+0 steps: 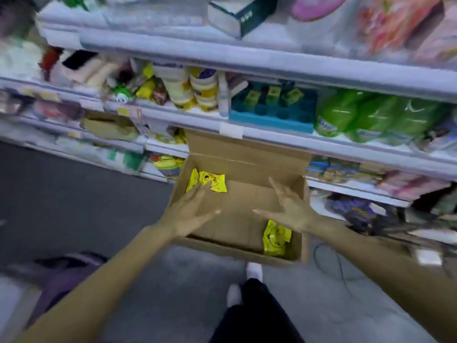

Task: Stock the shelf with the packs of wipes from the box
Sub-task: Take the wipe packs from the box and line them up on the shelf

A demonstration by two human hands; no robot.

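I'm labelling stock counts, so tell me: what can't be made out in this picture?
Head view:
- Print on far pack and near pack: blurred, too small.
- Part of far pack: hidden behind left hand.
- Shelf price tags: motion blur.
- Some top-shelf goods: cut off by upper edge.

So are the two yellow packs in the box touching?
Apart. The head view shows one yellow pack in the far left corner of the box, the other pack in the near right corner, bare cardboard between them.
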